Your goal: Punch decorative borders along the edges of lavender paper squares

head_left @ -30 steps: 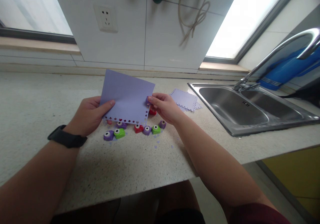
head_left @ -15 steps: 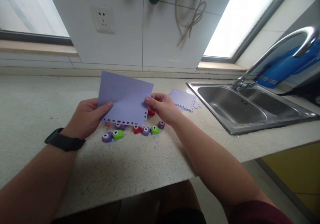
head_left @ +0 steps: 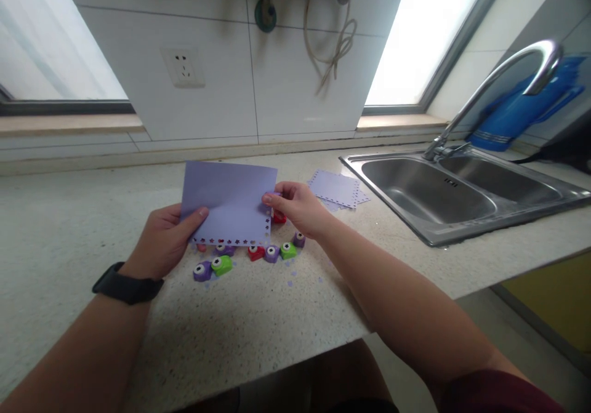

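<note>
A lavender sheet of paper (head_left: 226, 197) is raised above the counter, with small shapes punched along its lower edge and lower right edge. My left hand (head_left: 168, 237) grips its left side, thumb on the front. At the right edge, my right hand (head_left: 298, 207) pinches a small purple paper punch (head_left: 273, 195), mostly hidden by the fingers. Below the sheet stand several small craft punches, among them a red punch (head_left: 256, 252), a purple punch (head_left: 272, 253) and a green punch (head_left: 288, 250). Nearer me are another purple punch (head_left: 202, 271) and green punch (head_left: 221, 265).
Punched lavender sheets (head_left: 335, 188) lie stacked behind my right hand. A steel double sink (head_left: 429, 234) with a curved faucet (head_left: 489, 87) is set in the counter at right, a blue jug (head_left: 512, 117) behind it. Paper bits dot the speckled counter (head_left: 258, 314).
The view has tilted up and shifted slightly. The paper's top edge appears lower and more level, while both hands keep their holds on the sheet and the punch.
</note>
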Available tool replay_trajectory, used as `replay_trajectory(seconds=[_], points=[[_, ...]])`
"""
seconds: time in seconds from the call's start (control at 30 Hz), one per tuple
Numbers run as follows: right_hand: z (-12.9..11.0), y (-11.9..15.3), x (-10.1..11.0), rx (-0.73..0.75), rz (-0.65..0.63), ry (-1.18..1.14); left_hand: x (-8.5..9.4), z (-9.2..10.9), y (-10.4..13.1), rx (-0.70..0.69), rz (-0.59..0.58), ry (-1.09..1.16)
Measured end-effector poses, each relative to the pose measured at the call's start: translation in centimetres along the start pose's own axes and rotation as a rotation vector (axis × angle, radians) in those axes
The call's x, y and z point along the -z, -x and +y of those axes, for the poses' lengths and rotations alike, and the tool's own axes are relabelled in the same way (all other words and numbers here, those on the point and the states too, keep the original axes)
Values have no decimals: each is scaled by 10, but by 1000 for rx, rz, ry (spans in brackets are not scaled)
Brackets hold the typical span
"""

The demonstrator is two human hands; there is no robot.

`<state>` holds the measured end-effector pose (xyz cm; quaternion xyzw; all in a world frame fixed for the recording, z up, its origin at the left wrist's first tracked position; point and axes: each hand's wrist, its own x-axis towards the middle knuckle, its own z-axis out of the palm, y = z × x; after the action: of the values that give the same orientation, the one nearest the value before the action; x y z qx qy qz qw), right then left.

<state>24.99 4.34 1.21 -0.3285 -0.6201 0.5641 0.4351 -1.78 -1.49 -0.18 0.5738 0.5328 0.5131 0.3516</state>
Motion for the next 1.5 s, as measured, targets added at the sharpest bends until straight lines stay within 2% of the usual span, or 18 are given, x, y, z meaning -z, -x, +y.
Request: replay_trajectory(seconds=[0.13, 0.47, 0.73, 1.03, 1.3, 1.5], points=[[-5, 2, -3, -5, -13, 5, 2, -5, -1, 33, -27, 117], [0, 0, -3, 18, 18, 65, -1, -1, -1, 71, -6, 142], [-5, 1, -2, -5, 32, 30, 1, -7, -3, 92, -6, 175], [-3, -5, 15, 18, 17, -12, -2, -4, -3, 84, 2, 182], [11, -15, 27, 26, 121, -90, 0, -5, -4, 89, 27, 209], [17, -17, 31, -40, 174, 68, 0, -7, -5, 84, 43, 240]])
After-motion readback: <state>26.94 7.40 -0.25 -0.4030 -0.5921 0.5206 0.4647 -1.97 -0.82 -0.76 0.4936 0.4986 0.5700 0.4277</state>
